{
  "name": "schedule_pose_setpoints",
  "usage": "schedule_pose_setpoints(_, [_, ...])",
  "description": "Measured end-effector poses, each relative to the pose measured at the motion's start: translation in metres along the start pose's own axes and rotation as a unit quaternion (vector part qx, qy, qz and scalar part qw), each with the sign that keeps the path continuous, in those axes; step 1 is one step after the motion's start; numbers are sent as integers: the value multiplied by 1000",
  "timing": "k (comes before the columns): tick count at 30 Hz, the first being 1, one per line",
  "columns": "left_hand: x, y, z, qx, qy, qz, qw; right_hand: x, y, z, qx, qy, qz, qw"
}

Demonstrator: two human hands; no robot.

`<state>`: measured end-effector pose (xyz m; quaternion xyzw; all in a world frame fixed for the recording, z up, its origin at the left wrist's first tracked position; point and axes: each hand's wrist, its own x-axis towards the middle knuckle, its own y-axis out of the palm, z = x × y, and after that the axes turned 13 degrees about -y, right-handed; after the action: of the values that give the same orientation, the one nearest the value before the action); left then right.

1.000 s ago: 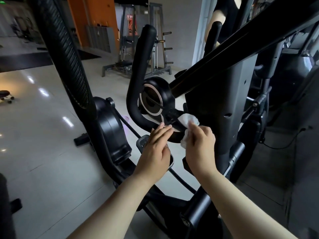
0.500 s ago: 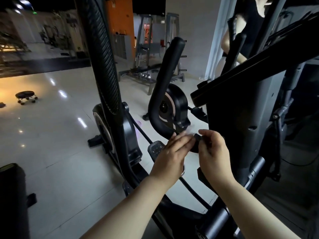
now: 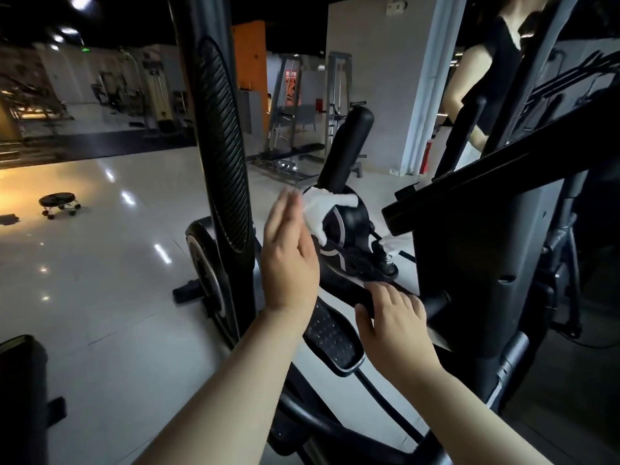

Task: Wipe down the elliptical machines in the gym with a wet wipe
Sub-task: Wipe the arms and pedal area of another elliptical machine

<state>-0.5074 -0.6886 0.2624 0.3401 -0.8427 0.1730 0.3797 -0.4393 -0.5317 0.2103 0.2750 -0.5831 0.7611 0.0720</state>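
Observation:
The black elliptical machine (image 3: 479,263) fills the right and centre of the head view. Its curved handlebar (image 3: 347,152) rises in the middle and bends down under my hands. My left hand (image 3: 290,253) is raised with fingers straight and pinches a white wet wipe (image 3: 322,209) at the fingertips, which hangs against the bar. My right hand (image 3: 392,318) lies lower, its fingers curled over the bottom of the handlebar. A studded pedal (image 3: 332,337) sits just below both hands.
A tall ribbed swing arm (image 3: 219,146) stands left of my hands, with a flywheel housing (image 3: 204,270) at its foot. A person in a black top (image 3: 483,85) stands at the far right; a black shoe (image 3: 362,261) shows beyond the bar. A wheeled stool (image 3: 59,203) sits on the glossy floor.
The wipe has gone from my right hand to my left, which has lifted up along the handlebar. My right hand has dropped onto the bar's lower bend. The view has tilted upward.

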Motion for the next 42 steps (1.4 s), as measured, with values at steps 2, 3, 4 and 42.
schedule_pose_setpoints(2, [-3,8,9,26,-36,46,998,2,4,2,-32,0,-3,999])
schedule_pose_setpoints(3, [-11,11,16,45,-49,74,995,1,7,3,-46,-4,-9,999])
schedule_pose_setpoints(4, [-23,11,23,62,-57,94,992,0,8,3,-59,-8,-14,998])
schedule_pose_setpoints(42, [-120,-1,-22,-88,-476,380,788,-29,-6,-21,154,-127,3,980])
